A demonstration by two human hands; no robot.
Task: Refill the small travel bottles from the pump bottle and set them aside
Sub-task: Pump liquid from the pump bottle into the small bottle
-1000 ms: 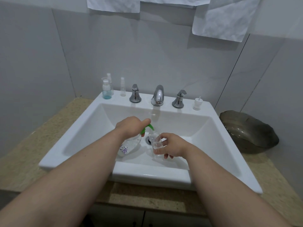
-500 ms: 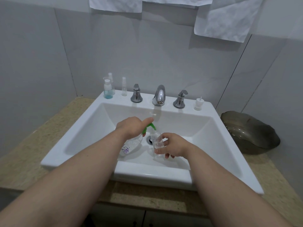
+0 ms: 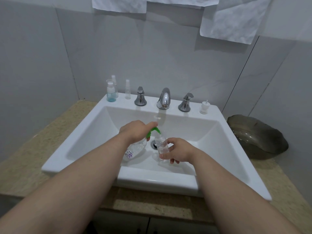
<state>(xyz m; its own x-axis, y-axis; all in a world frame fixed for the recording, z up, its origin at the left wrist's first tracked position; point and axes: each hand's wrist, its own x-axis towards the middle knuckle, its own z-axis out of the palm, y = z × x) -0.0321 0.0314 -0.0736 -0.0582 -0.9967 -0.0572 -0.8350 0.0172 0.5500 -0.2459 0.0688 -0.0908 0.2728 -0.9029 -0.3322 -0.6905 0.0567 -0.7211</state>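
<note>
The sink (image 3: 157,183) is glossy white ceramic, square-rimmed with a sloping basin, set into a speckled tan stone counter (image 3: 42,142). Near the middle of the basin the pump bottle (image 3: 135,150) leans with its base toward seven o'clock. Its body is rounded clear plastic with purple handwriting on the side, and it is topped by a bright green spout (image 3: 154,131). The left hand (image 3: 135,130) is curled over the pump head, with the forefinger lying along the top, so the head itself is mostly hidden.

Just beside it at three o'clock, the right hand (image 3: 179,152) grips the travel bottle (image 3: 162,145) with thumb and fingers wrapped around its lower half. This bottle is a small clear cylinder, tilted so its mouth sits under the green spout, and it looks to hold some clear liquid, though the level is hard to read through the transparent plastic. The metal drain (image 3: 154,144) shows partly between the two bottles.

On the back ledge, at eleven o'clock, stand a blue-tinted bottle (image 3: 110,92) with a white pump and a slim clear spray bottle (image 3: 127,89). Another bottle is half hidden behind the tinted one. At twelve o'clock is a curved chrome faucet (image 3: 163,98) with a flared chrome handle on each side. At one o'clock sits a loose white pump top (image 3: 204,108). A dull grey, wavy-edged dish (image 3: 256,134) rests on the counter at three o'clock. Crinkled white sheets (image 3: 233,19) hang on the tiled wall, cut off by the top edge.
</note>
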